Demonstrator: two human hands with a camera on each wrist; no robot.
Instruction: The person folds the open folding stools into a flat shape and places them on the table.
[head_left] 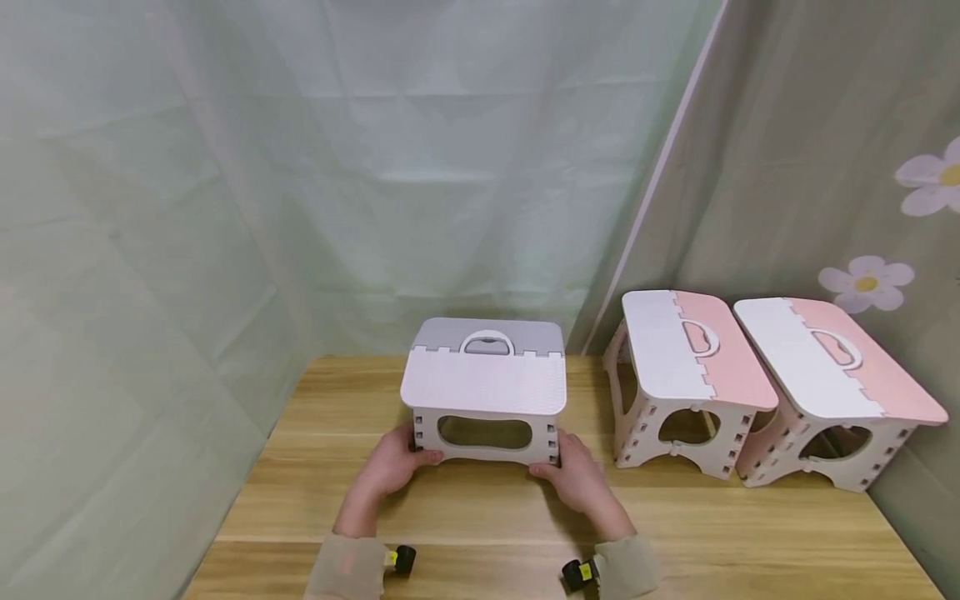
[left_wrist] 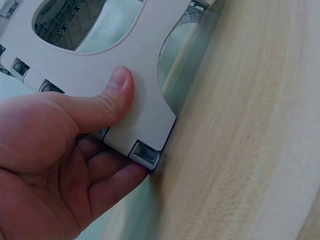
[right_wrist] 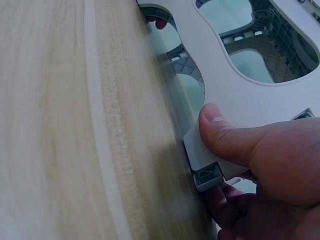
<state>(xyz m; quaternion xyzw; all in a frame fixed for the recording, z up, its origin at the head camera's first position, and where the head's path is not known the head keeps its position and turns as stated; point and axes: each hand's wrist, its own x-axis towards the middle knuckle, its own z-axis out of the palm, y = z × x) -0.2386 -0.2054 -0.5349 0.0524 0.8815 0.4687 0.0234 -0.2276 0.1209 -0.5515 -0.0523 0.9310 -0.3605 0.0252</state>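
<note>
A folding stool (head_left: 483,383) with a white and grey top and an arched handle stands upright on the wooden table. The left hand (head_left: 395,462) grips its lower left corner; in the left wrist view the thumb lies on the white leg panel (left_wrist: 145,90) and the fingers curl round the edge. At the lower right corner the right hand (head_left: 579,479) holds the stool the same way, its thumb on the panel (right_wrist: 215,65) in the right wrist view. Parts of the fingers are hidden behind the legs.
Two pink and white folding stools (head_left: 671,350) (head_left: 832,358) stand side by side on the right of the wooden table (head_left: 480,533). Pale curtains (head_left: 450,167) hang behind and at the left, and a grey curtain with flowers (head_left: 795,167) at the right.
</note>
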